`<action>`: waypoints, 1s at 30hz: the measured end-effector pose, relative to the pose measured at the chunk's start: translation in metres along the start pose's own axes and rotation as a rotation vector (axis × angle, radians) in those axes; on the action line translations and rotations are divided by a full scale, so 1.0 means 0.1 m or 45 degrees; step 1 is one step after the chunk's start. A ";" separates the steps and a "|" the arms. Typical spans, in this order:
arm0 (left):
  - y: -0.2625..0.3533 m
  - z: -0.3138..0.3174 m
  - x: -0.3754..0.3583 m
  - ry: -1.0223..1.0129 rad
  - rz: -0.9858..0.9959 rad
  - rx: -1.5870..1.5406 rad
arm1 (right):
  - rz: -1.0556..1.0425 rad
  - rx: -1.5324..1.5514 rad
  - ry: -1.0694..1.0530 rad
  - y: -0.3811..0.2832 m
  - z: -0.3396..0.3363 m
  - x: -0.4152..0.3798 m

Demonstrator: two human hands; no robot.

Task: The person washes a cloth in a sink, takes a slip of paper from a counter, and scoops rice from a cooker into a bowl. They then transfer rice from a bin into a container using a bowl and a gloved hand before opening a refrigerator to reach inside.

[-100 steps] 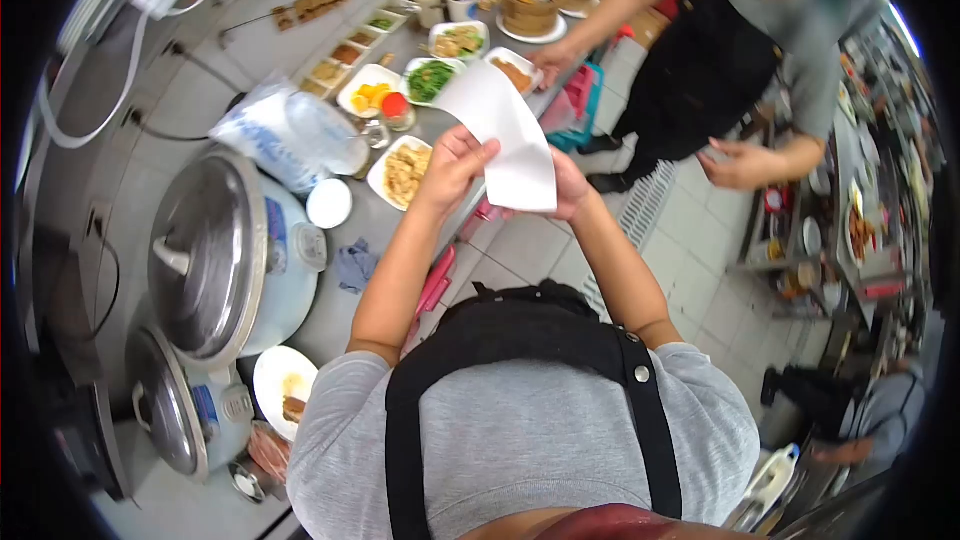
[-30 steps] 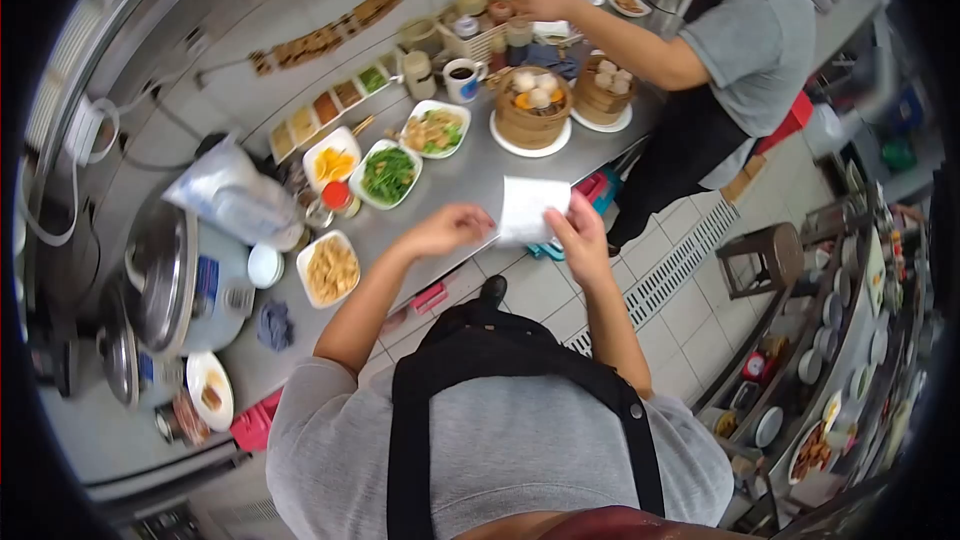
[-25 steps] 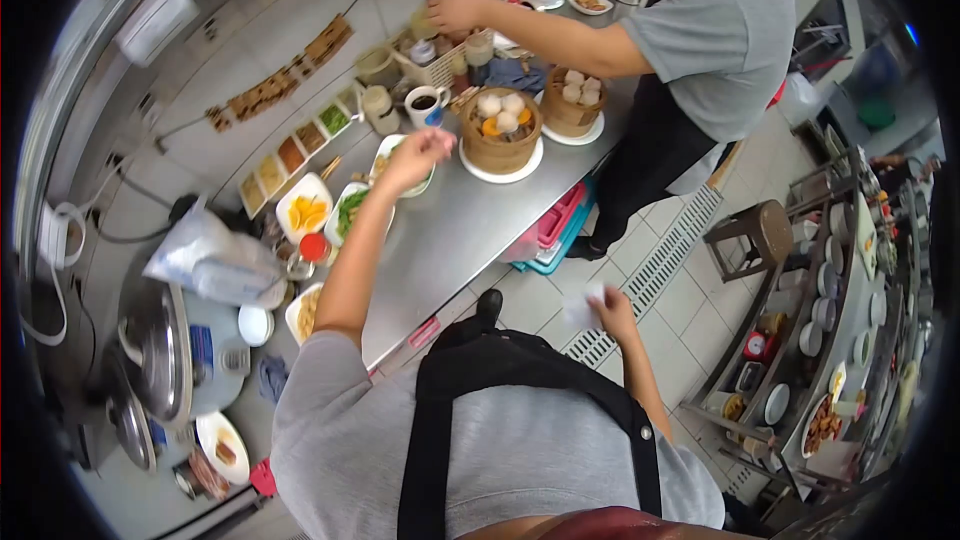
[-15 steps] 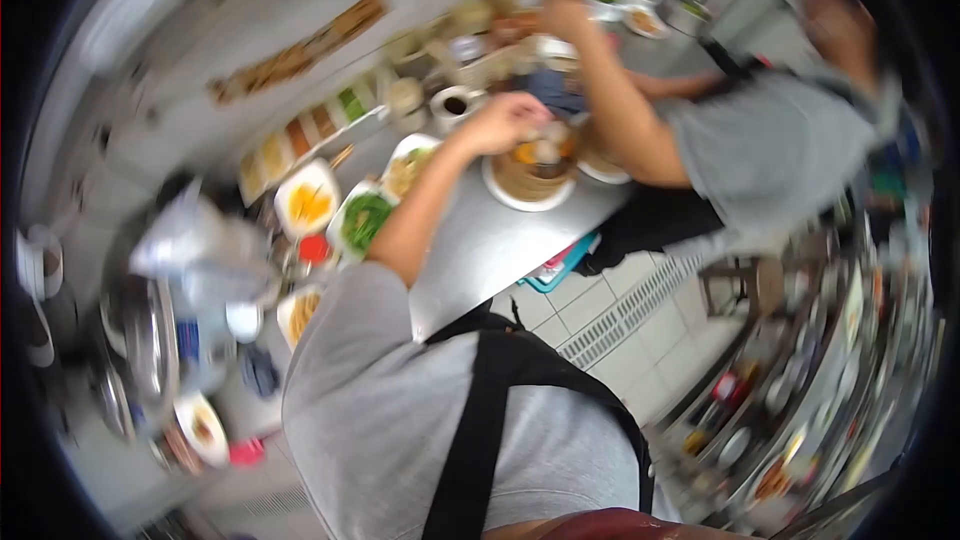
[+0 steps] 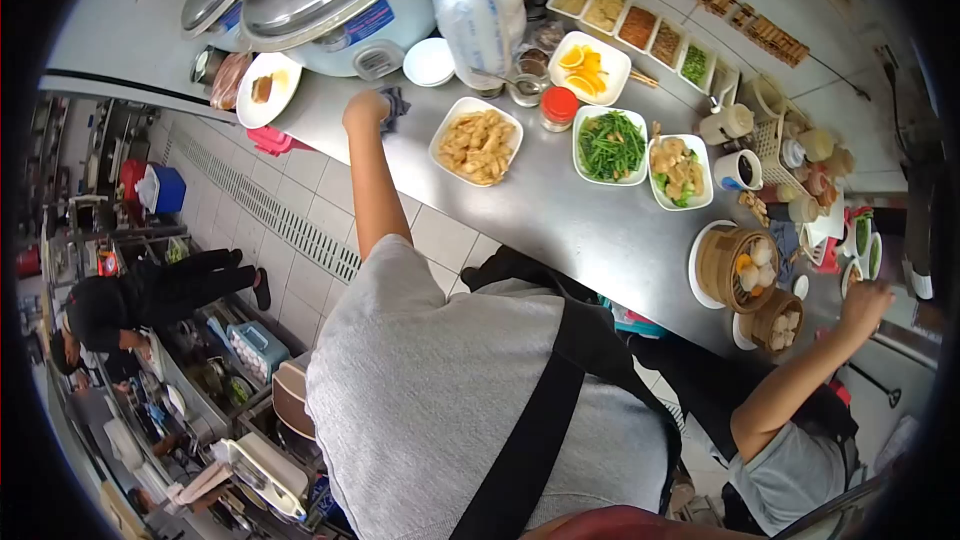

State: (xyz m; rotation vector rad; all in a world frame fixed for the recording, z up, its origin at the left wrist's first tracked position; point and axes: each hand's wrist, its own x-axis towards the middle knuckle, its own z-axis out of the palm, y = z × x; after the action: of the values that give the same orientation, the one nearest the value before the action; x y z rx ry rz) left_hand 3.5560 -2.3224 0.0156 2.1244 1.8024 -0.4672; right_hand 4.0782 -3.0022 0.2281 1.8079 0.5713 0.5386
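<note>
My left hand (image 5: 366, 111) is at the counter's left part, its fingers closed on a crumpled dark blue cloth (image 5: 397, 108). The fingertips are partly hidden. Left of it a white oval plate (image 5: 284, 108) carries a brown piece of food. Just above stands a small white bowl (image 5: 428, 62). To the right sits a square white dish of pale brown food pieces (image 5: 476, 145). My right hand is out of view.
Along the steel counter (image 5: 580, 235) stand a red-lidded jar (image 5: 559, 108), a dish of greens (image 5: 611, 145), orange slices (image 5: 584, 71) and bamboo steamers (image 5: 725, 265). Large lidded cookers (image 5: 335, 15) stand behind. A co-worker's hand (image 5: 866, 307) is at right; another person (image 5: 120, 310) is at left.
My view has swung to the left. My left hand has left the bamboo steamer and is now on the dark blue cloth. The co-worker's arm has moved away from the steamers.
</note>
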 end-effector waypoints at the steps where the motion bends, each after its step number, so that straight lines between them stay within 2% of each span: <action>1: -0.09 0.27 0.03 0.005 -0.008 -0.008 | 0.025 -0.005 0.028 0.14 0.04 0.01; 2: -0.10 0.50 -0.07 0.369 -0.077 -0.013 | 0.031 -0.007 0.041 0.30 -0.04 0.01; 3: -0.11 0.58 -0.14 0.737 -0.143 -0.019 | 0.100 0.020 0.224 0.45 -0.15 -0.01; 4: -0.17 0.58 -0.16 0.485 -0.191 -0.225 | 0.167 0.047 0.405 0.58 -0.26 -0.05; 5: -0.23 0.60 -0.18 0.485 -0.197 -0.233 | 0.168 0.044 0.414 0.68 -0.45 -0.08; 7: -0.34 0.68 -0.26 0.374 -0.198 -0.342 | 0.267 -0.061 0.620 0.83 -0.76 -0.09; 8: -0.36 0.75 -0.43 0.381 -0.183 -0.344 | 0.342 -0.080 0.594 0.87 -0.76 -0.07; 9: -0.38 0.86 -0.67 0.400 -0.125 -0.291 | 0.352 -0.079 0.620 0.93 -0.75 -0.07; 11: -0.43 1.16 -1.01 0.329 -0.007 -0.168 | 0.265 -0.410 0.601 1.01 -0.74 -0.07; 12: -0.45 1.33 -1.21 0.305 0.195 -0.083 | 0.309 -0.545 0.529 0.99 -0.88 -0.11; 13: -0.41 1.47 -1.47 0.235 0.408 -0.229 | 0.320 -0.531 0.580 1.02 -0.86 -0.11; 14: -0.21 1.49 -1.80 -0.051 0.408 -0.336 | 0.415 -1.116 0.662 1.05 -0.81 -0.10; 15: -0.11 1.55 -2.07 -0.301 0.661 -0.629 | 0.533 -1.695 0.718 1.03 -0.84 -0.02; 16: 0.10 1.34 -2.50 -0.510 0.700 -0.769 | 0.715 -1.890 0.651 0.92 -1.08 0.01; 17: 0.28 1.66 -2.49 0.036 1.280 -0.704 | 0.467 -0.706 0.834 0.94 -0.93 0.23; 19: 0.76 1.72 -2.67 0.070 1.536 -0.758 | 0.422 -0.634 1.206 0.97 -1.29 0.22; 20: 0.95 1.71 -2.76 0.117 1.598 -0.714 | 0.374 -0.518 1.278 0.99 -1.44 0.19; 21: 1.13 1.82 -2.78 0.342 1.647 -0.501 | 0.377 -0.579 1.265 1.01 -1.36 0.22; 22: 1.19 1.71 -2.91 0.428 1.697 -0.390 | 0.185 -0.316 1.058 1.08 -0.77 0.48; 23: 1.21 1.50 -3.08 0.519 1.736 -0.272 | 0.252 -0.215 1.234 1.11 -0.52 0.56; 24: 1.21 1.34 -3.22 0.349 1.823 -0.362 | 0.171 0.056 1.246 1.12 -0.13 0.71; 25: 1.16 1.25 -3.31 0.182 1.892 -0.451 | -0.023 0.314 1.695 1.13 -0.35 0.50; 26: 1.08 1.32 -3.33 0.117 2.035 -0.671 | -0.027 0.606 1.755 0.96 -0.63 0.16; 27: 0.92 1.38 -3.32 0.053 2.172 -0.889 | 0.012 0.912 1.701 0.43 -0.98 -0.31; 28: 0.62 1.36 -3.35 -0.151 2.049 -0.924 | 0.013 1.268 1.508 -0.22 -1.25 -0.71; 29: 0.25 1.36 -3.34 -0.346 1.921 -0.966 | -0.043 1.601 1.182 -1.05 -1.52 -1.14; 30: -0.17 1.40 -3.25 -0.413 1.832 -1.030 | -0.164 1.810 0.755 -1.99 -1.82 -1.59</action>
State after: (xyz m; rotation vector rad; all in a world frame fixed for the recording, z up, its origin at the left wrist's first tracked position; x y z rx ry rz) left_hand 3.4834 -2.6684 0.0326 1.9203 -0.0416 0.2604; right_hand 3.8192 -2.9133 0.0772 2.8730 1.7773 0.6276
